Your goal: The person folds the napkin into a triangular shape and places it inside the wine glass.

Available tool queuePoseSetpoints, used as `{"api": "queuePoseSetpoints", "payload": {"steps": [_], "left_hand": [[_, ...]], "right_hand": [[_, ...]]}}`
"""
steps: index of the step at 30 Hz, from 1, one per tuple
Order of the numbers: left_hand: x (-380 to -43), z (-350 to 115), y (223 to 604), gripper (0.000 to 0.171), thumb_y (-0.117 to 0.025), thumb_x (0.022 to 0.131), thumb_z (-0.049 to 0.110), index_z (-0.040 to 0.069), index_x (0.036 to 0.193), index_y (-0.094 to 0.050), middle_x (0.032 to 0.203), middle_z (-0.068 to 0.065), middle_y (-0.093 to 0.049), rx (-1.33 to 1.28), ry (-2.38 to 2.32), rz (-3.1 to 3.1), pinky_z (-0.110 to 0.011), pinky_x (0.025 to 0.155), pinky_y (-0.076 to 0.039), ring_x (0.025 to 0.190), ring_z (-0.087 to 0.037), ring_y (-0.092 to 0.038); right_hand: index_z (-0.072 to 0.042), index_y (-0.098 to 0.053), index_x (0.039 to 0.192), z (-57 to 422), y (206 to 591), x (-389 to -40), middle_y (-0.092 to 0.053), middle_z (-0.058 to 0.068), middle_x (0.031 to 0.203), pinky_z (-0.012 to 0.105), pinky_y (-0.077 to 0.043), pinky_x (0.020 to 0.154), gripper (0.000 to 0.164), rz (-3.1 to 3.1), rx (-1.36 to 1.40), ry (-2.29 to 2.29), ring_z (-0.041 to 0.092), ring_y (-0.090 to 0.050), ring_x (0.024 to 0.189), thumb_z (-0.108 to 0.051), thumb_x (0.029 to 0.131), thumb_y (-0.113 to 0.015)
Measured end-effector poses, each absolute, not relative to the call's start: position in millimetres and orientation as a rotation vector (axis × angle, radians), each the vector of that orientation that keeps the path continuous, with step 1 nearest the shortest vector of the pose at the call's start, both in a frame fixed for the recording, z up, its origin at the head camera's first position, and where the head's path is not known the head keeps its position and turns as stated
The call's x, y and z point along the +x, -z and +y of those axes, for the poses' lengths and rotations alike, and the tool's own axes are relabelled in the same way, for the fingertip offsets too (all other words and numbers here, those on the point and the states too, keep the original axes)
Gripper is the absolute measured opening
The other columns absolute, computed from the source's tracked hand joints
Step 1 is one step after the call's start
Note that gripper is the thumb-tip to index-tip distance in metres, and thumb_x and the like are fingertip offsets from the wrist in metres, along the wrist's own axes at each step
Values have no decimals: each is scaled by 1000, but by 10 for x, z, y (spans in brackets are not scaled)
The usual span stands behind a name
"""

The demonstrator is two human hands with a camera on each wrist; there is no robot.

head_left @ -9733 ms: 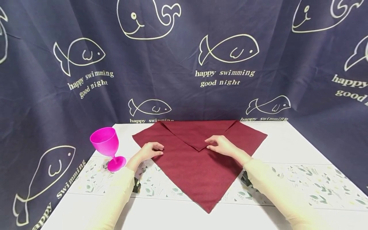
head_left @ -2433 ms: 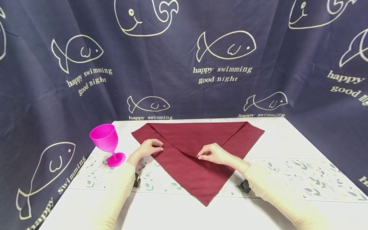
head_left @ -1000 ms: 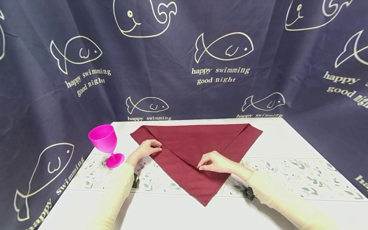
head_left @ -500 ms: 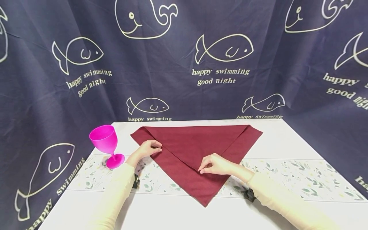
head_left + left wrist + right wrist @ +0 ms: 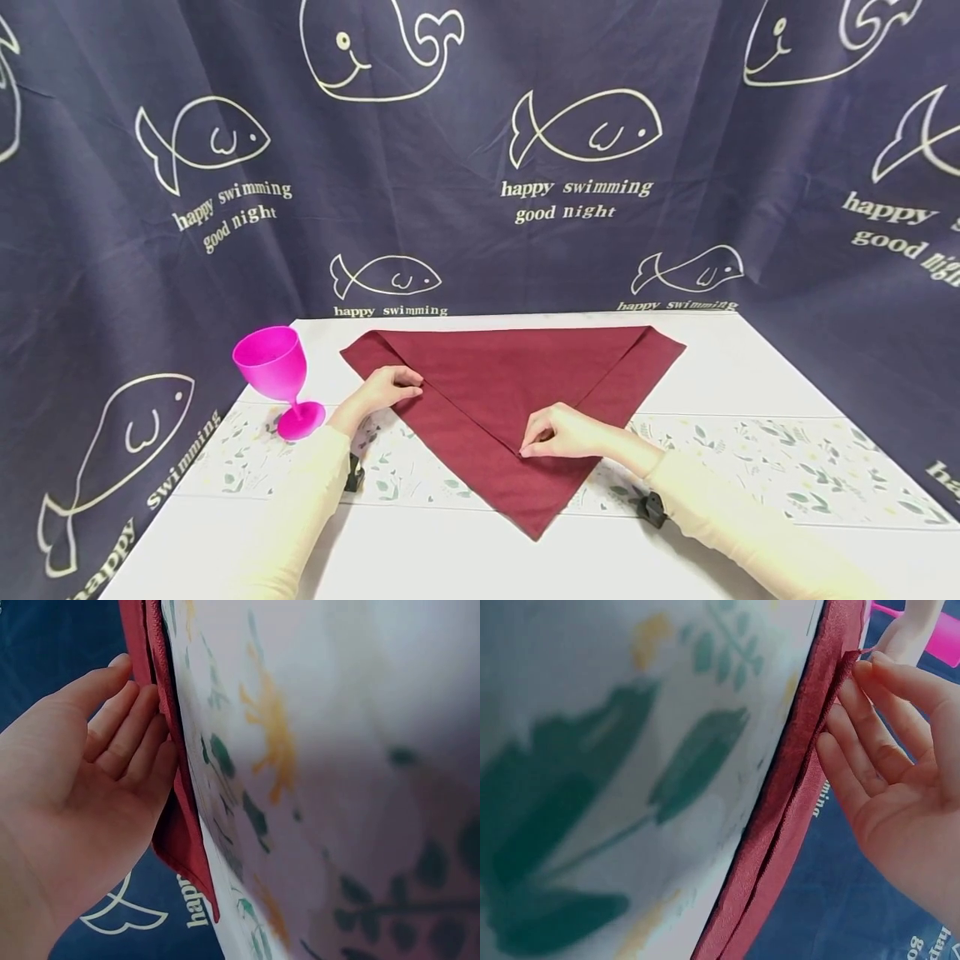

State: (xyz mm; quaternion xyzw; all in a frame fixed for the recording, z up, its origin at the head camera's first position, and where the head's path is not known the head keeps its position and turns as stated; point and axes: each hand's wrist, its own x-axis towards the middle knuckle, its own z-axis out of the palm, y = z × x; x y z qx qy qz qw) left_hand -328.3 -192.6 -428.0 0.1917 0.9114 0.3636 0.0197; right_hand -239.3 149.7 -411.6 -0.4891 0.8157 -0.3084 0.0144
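A dark red cloth napkin (image 5: 517,367) lies in the middle of the table, its far part folded toward me as a triangular flap over the lower layer. The lower layer's point reaches toward the front edge. My right hand (image 5: 562,432) pinches the tip of the flap between thumb and forefinger; in the right wrist view the cloth's corner (image 5: 847,664) shows at those fingertips. Over on the napkin's left side my left hand (image 5: 382,389) rests, fingers loosely bent. Its fingertips touch the cloth's edge (image 5: 180,840) in the left wrist view.
A bright pink goblet (image 5: 272,362) stands at the left, just beyond my left forearm. The white table (image 5: 450,558) carries a leaf-patterned strip (image 5: 810,467) across it. Behind hangs a dark blue curtain (image 5: 465,167) with fish drawings.
My right hand has drawn the flap's tip toward me, closer to the lower point, and the flap has grown larger. Lately it has sunk slightly. The left hand stays nearly in place.
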Motion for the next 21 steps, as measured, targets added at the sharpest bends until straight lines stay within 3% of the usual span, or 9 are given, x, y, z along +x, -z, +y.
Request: {"api": "queuePoseSetpoints", "payload": {"steps": [14,21], "left_hand": [[-3170,-1928,4133,26,-66,86,19,1,106,-67,105,-11,-70,716,-914,2816,-42,95,-45,107,-27,-61],[-3069,-1854,4069,28,-66,87,18,-2,107,-65,106,-15,-69,837,-830,2843,-41,93,-47,106,-29,-62]], "right_hand": [[-3,-73,91,1882,4042,-2569,-71,3,83,23,-55,68,13,2726,-1281,993,7,-64,74,-12,82,-71],[0,-71,93,2169,4040,-2670,-71,7,87,31,-56,73,14,2850,-1109,1061,10,-66,79,-10,82,-70]]}}
